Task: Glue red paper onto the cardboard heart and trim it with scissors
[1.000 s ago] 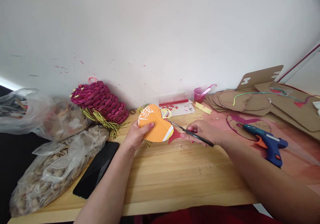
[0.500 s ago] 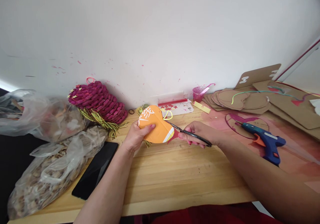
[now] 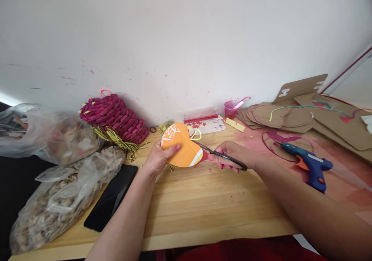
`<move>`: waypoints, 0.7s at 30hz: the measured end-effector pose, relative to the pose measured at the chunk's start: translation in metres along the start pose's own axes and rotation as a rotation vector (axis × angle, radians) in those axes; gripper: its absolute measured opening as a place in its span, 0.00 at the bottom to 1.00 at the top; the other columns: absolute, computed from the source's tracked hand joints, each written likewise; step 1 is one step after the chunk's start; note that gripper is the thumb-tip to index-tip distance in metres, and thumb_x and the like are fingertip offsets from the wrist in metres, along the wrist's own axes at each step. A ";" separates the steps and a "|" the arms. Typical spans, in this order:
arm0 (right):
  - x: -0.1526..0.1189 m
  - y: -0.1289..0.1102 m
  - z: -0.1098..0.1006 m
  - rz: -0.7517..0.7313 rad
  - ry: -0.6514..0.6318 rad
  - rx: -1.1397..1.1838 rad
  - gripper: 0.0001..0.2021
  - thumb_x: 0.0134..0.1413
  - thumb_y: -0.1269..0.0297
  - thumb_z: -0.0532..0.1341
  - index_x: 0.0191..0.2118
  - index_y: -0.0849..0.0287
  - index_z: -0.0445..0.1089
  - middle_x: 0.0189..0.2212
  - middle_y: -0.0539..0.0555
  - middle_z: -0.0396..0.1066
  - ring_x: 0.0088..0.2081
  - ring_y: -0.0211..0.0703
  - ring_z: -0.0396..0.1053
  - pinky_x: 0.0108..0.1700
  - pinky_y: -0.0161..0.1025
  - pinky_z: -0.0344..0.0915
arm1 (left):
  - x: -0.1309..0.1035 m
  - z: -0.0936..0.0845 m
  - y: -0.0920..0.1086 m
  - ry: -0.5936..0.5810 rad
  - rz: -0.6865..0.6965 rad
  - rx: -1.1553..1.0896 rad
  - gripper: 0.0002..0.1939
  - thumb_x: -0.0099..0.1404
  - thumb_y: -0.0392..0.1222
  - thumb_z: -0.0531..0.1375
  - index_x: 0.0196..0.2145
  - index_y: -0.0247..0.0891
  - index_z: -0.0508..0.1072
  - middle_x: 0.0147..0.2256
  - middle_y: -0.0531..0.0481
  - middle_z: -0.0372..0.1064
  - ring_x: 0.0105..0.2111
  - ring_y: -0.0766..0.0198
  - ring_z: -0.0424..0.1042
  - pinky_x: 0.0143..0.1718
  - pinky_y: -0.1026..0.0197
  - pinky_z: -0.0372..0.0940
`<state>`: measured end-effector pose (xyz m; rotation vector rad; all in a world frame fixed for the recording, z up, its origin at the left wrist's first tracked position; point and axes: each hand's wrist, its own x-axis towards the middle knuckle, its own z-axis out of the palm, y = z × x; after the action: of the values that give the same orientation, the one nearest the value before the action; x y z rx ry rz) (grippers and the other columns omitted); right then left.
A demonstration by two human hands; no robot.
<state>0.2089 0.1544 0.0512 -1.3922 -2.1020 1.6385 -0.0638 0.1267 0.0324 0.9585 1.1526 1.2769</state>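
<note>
Barely nudged rightward, the heart [image 3: 186, 149] sits mid-frame in the left hand's [image 3: 158, 158] grip, best kept steady; the right hand [image 3: 232, 152] clasps scissors [image 3: 235, 161].

A pale wooden table [image 3: 221, 210] with visible grain spans the view, its right side stained pink. On the left lie a clear plastic bag [image 3: 66, 199] of tan pieces and a flat black slab like a phone [image 3: 112, 197], with a braided magenta bundle [image 3: 116, 117] behind them. Along the back sit a white sheet [image 3: 213, 127], a pink cup [image 3: 229, 110] and a yellow strip [image 3: 235, 125]; at right are stacked cardboard shapes [image 3: 258, 115] and a blue glue gun [image 3: 314, 166].
</note>
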 end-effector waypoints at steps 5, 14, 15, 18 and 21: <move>0.000 0.000 0.000 -0.003 -0.019 0.008 0.30 0.44 0.33 0.64 0.22 0.60 0.67 0.14 0.46 0.60 0.13 0.30 0.56 0.14 0.30 0.51 | 0.000 -0.001 -0.001 -0.012 0.003 0.006 0.27 0.43 0.45 0.77 0.41 0.32 0.79 0.42 0.39 0.80 0.37 0.53 0.80 0.40 0.56 0.76; 0.000 -0.003 0.001 0.021 -0.032 0.002 0.29 0.44 0.34 0.65 0.21 0.60 0.67 0.14 0.46 0.60 0.12 0.31 0.57 0.14 0.31 0.53 | 0.000 0.002 -0.002 -0.006 -0.011 -0.002 0.27 0.42 0.45 0.77 0.40 0.32 0.80 0.42 0.38 0.80 0.36 0.51 0.80 0.40 0.54 0.76; 0.000 -0.004 0.001 0.017 -0.036 -0.001 0.29 0.44 0.34 0.65 0.22 0.60 0.67 0.14 0.46 0.60 0.12 0.31 0.57 0.14 0.31 0.52 | 0.000 0.002 -0.002 -0.007 -0.012 -0.005 0.27 0.42 0.45 0.77 0.40 0.32 0.79 0.42 0.38 0.80 0.36 0.51 0.80 0.40 0.54 0.76; -0.001 -0.004 0.000 0.008 -0.046 -0.009 0.29 0.45 0.34 0.64 0.22 0.61 0.67 0.14 0.46 0.60 0.12 0.31 0.58 0.14 0.31 0.53 | -0.001 0.002 -0.002 -0.013 -0.010 -0.013 0.27 0.42 0.45 0.78 0.40 0.32 0.79 0.42 0.39 0.80 0.36 0.51 0.80 0.40 0.54 0.76; -0.001 -0.004 -0.001 -0.007 -0.064 -0.011 0.30 0.46 0.33 0.63 0.23 0.61 0.68 0.15 0.46 0.61 0.12 0.31 0.58 0.15 0.30 0.53 | -0.001 0.002 -0.001 -0.016 -0.004 -0.019 0.27 0.42 0.45 0.78 0.40 0.33 0.79 0.43 0.39 0.80 0.37 0.52 0.80 0.41 0.54 0.76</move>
<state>0.2078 0.1541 0.0557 -1.3520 -2.1515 1.6935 -0.0619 0.1259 0.0320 0.9504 1.1277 1.2721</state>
